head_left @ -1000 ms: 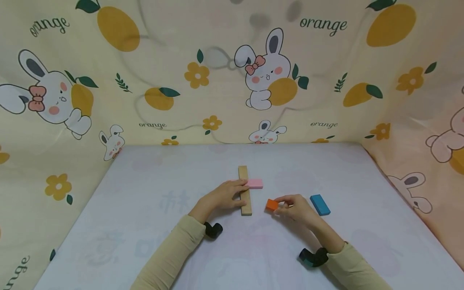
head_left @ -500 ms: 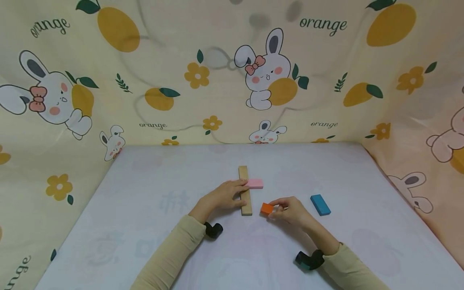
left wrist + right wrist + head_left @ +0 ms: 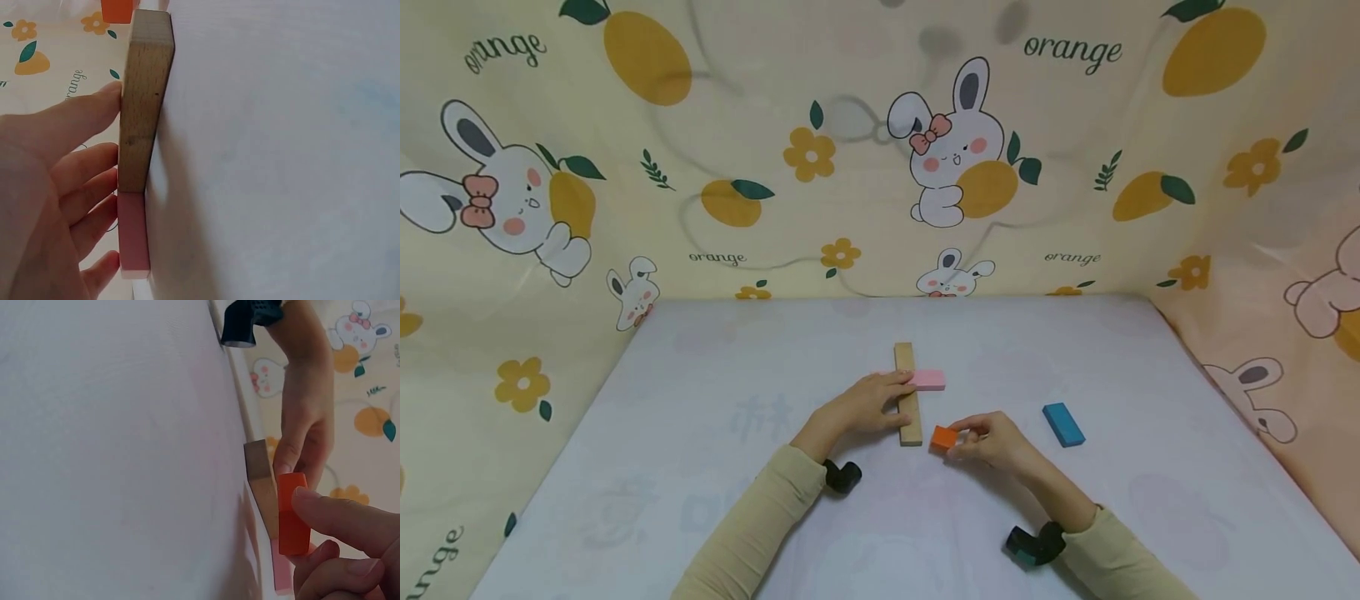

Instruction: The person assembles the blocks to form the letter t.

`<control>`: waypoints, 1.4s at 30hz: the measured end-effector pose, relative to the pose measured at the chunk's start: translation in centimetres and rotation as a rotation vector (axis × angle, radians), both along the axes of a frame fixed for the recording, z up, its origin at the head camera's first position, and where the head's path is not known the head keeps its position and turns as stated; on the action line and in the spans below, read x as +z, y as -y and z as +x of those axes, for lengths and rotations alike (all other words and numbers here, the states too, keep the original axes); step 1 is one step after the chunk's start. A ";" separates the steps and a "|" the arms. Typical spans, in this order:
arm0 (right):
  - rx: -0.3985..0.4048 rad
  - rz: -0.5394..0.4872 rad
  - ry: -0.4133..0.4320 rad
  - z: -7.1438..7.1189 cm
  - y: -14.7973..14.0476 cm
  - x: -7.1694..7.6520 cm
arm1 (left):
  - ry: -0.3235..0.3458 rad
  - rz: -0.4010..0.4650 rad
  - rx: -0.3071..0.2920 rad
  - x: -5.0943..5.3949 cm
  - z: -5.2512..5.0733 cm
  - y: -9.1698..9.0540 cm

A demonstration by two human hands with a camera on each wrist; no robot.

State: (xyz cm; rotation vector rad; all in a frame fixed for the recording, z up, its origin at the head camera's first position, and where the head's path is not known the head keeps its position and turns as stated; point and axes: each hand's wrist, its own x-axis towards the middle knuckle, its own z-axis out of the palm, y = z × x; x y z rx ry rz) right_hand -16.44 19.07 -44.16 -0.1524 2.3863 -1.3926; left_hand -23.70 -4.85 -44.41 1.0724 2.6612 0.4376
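Fingers of the left hand (image 3: 868, 404) rest on a pale wooden strip (image 3: 912, 408), which lies near the middle of the white table (image 3: 820, 350) with its long sides running toward the far edge. In the left wrist view the thumb and fingers are loosely spread, their tips touching the strip and a pink block (image 3: 929, 380); that hand grasps neither. The pink block sticks out toward the table's right edge from the half of the strip closer to the far edge; how the two meet under the fingers cannot be told.

Farther toward the near edge, the right hand (image 3: 1000, 442) pinches an orange block (image 3: 943, 439) between thumb and fingers. The orange block is just beside the strip's near end, on the side facing the table's right edge, and a narrow gap parts them. Whether it touches the table cannot be told.

Between the right hand and the table's right edge lies a blue block (image 3: 1063, 425), flat, slightly askew and apart from the others. A black device (image 3: 842, 477) shows at the left wrist, below a beige sleeve (image 3: 752, 517). Past the far edge rises a cream cloth (image 3: 1075, 125) printed with rabbits, fruit and flowers.
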 end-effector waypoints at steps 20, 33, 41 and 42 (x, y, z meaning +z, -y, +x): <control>0.022 -0.001 0.035 0.5 0.7 -0.8 | 0.009 0.013 0.005 -0.1 0.0 0.0; 0.045 0.015 0.002 0.7 1.1 -1.0 | 0.020 0.004 0.014 0.2 0.2 0.0; 0.042 0.018 0.008 0.8 1.4 -1.0 | 0.029 -0.005 0.025 0.1 0.2 0.0; 0.038 0.023 0.007 0.8 1.4 -0.9 | 0.030 -0.002 0.025 0.1 0.2 0.0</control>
